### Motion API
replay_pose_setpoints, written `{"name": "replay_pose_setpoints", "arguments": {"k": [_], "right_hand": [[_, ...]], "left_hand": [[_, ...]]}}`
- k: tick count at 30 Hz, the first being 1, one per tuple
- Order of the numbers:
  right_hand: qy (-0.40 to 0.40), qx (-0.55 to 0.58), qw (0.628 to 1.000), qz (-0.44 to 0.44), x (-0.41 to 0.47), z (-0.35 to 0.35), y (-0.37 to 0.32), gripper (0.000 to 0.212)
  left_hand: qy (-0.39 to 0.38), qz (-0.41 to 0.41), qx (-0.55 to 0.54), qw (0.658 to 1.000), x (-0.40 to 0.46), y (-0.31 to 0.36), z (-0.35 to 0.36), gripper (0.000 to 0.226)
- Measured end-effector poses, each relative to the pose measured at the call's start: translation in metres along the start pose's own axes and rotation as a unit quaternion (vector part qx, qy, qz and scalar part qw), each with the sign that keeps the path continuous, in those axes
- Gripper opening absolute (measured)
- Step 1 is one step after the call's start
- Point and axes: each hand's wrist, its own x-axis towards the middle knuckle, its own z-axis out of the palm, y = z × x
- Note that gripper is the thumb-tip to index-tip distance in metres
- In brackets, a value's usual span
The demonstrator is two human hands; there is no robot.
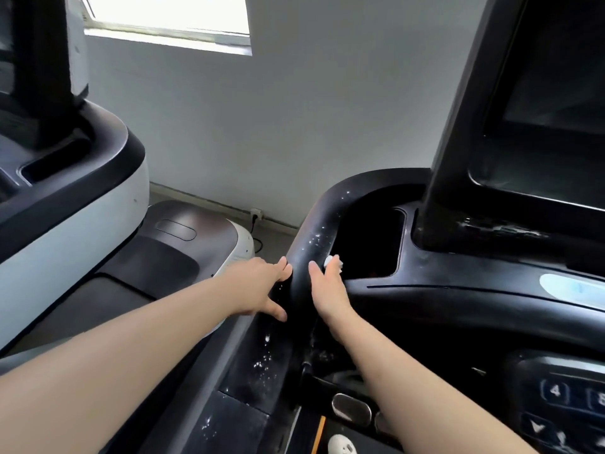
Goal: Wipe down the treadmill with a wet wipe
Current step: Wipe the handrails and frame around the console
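The black treadmill console fills the right side, with a curved left handrail (319, 224) speckled with white dust. My left hand (262, 286) rests on the outer side of that handrail, fingers straight and spread. My right hand (327, 286) lies on the rail's inner side and holds a small white wet wipe (333, 261) under its fingertips, at the edge of the dark cup-holder recess (373, 240). Only a corner of the wipe shows. More white specks lie on the rail's lower part (265, 352).
The treadmill's dark screen (540, 109) rises at the right, with a keypad (563, 398) at the lower right. A second, white-sided treadmill (82, 198) stands at the left. A grey wall, a window and a floor socket (256, 213) lie beyond.
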Motion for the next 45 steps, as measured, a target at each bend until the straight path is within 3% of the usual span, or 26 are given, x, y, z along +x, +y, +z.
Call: {"name": "replay_pose_setpoints", "arguments": {"k": [6, 9, 11, 15, 18, 20, 22, 24, 28, 30, 33, 35, 41, 43, 45], "right_hand": [[0.023, -0.052, 0.998, -0.031, 0.057, -0.020, -0.025, 0.063], [-0.012, -0.163, 0.979, -0.120, 0.040, -0.013, -0.006, 0.065], [-0.044, -0.254, 0.943, -0.212, 0.010, -0.011, 0.010, 0.064], [-0.101, -0.420, 0.852, -0.294, -0.023, -0.016, 0.021, 0.099], [-0.070, -0.490, 0.821, -0.284, 0.027, -0.039, 0.003, 0.075], [-0.068, -0.507, 0.827, -0.234, 0.071, -0.051, -0.019, 0.054], [-0.055, -0.509, 0.829, -0.226, 0.088, -0.051, -0.031, 0.047], [-0.065, -0.505, 0.821, -0.260, 0.072, -0.045, -0.025, 0.049], [-0.160, -0.491, 0.772, -0.370, 0.018, -0.052, -0.002, 0.074], [-0.146, -0.527, 0.759, -0.354, 0.044, -0.067, -0.009, 0.064], [-0.072, -0.546, 0.802, -0.233, 0.091, -0.076, -0.031, 0.056], [-0.061, -0.523, 0.819, -0.230, 0.094, -0.063, -0.031, 0.055], [-0.206, -0.496, 0.746, -0.393, 0.027, -0.044, -0.012, 0.074], [-0.199, -0.524, 0.726, -0.399, 0.051, -0.059, -0.015, 0.066], [-0.133, -0.569, 0.740, -0.333, 0.091, -0.073, -0.027, 0.055]], "left_hand": [[0.019, 0.006, 0.010, 1.000, 0.000, 0.001, -0.002, 0.085], [0.016, 0.020, -0.015, 1.000, -0.002, -0.002, 0.000, 0.084], [0.012, 0.027, -0.035, 0.999, -0.001, -0.005, -0.002, 0.085], [-0.007, 0.042, -0.065, 0.997, 0.004, -0.014, -0.007, 0.086], [-0.020, 0.029, -0.063, 0.997, 0.007, -0.016, -0.004, 0.088], [-0.025, 0.017, -0.074, 0.997, 0.008, -0.017, -0.001, 0.091], [-0.022, 0.015, -0.083, 0.996, 0.008, -0.019, 0.001, 0.092], [-0.020, 0.020, -0.078, 0.997, 0.007, -0.018, 0.001, 0.090], [-0.013, 0.038, -0.060, 0.997, 0.002, -0.015, -0.004, 0.087], [-0.018, 0.038, -0.058, 0.997, 0.002, -0.015, -0.006, 0.088], [-0.018, 0.031, -0.064, 0.997, 0.003, -0.015, -0.003, 0.090], [-0.015, 0.026, -0.071, 0.997, 0.003, -0.016, -0.001, 0.091], [0.062, 0.008, -0.114, 0.992, -0.002, -0.021, -0.007, 0.072], [0.090, -0.002, -0.127, 0.988, -0.002, -0.026, -0.010, 0.062], [0.087, -0.003, -0.122, 0.989, 0.001, -0.029, -0.014, 0.062]]}}
